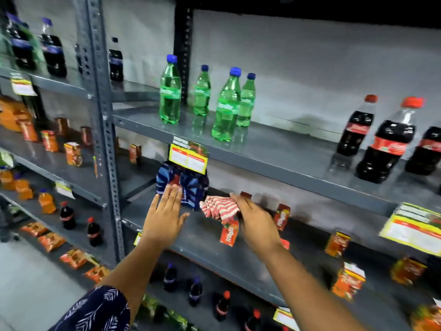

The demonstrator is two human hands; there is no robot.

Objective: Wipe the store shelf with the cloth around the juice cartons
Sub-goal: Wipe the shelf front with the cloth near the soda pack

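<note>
My right hand [255,220] grips a red and white striped cloth [220,207] over the grey metal shelf [198,237] at chest height. Small red and orange juice cartons stand on this shelf: one [229,232] just below the cloth, one [282,216] right of my hand, another [337,243] farther right. My left hand [165,218] is flat with fingers spread, its fingertips touching a blue patterned pack [191,187] at the left end of the shelf.
Above are green bottles [170,91] and cola bottles [386,142] on the upper shelf. Yellow price tags [188,160] hang from shelf edges. A perforated grey upright [107,139] divides the bays. Lower shelves hold more cartons [348,280] and small dark bottles [194,291].
</note>
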